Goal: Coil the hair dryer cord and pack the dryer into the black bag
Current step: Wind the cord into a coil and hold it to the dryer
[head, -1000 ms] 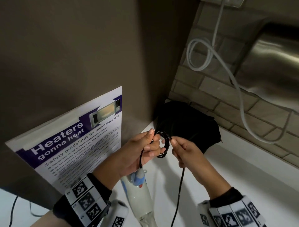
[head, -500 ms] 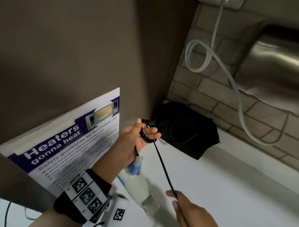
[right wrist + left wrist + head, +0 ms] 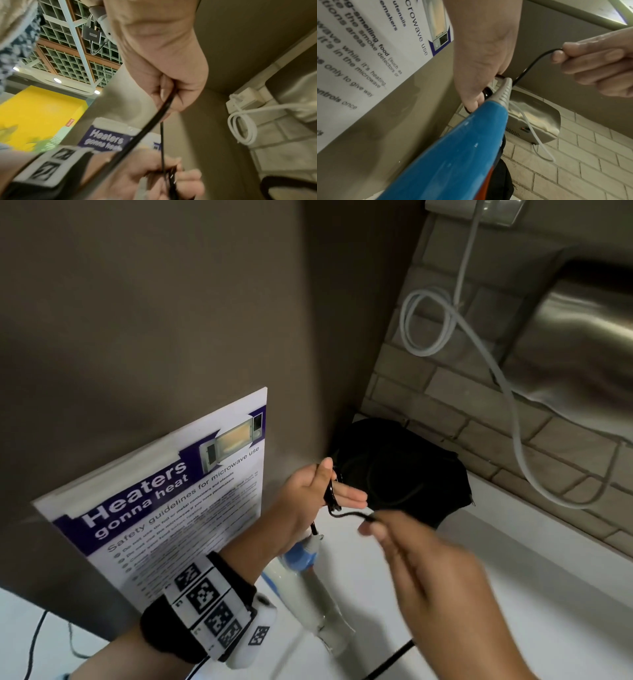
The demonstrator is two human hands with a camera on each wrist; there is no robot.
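Several loops of cord (image 3: 331, 494) sit pinched in the left hand (image 3: 308, 501) at frame centre, the hair dryer (image 3: 310, 587) hanging below it; the black bag (image 3: 400, 474) lies behind. The right hand (image 3: 428, 573) grips the slack, so coiling is underway; next, I'd judge, another loop gets laid over. Only the right wrist view shows fingers (image 3: 163, 90) curled round the cord.

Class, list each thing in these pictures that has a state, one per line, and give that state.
Hair dryer cord: partly coiled, one length running free to the worktop.
Left hand: holds the coiled loops.
Right hand: pinches the free length of cord.
Hair dryer: hangs below the left hand, not yet packed.
Black bag: lies on the worktop in the corner.
White cable: looped against the brick wall.
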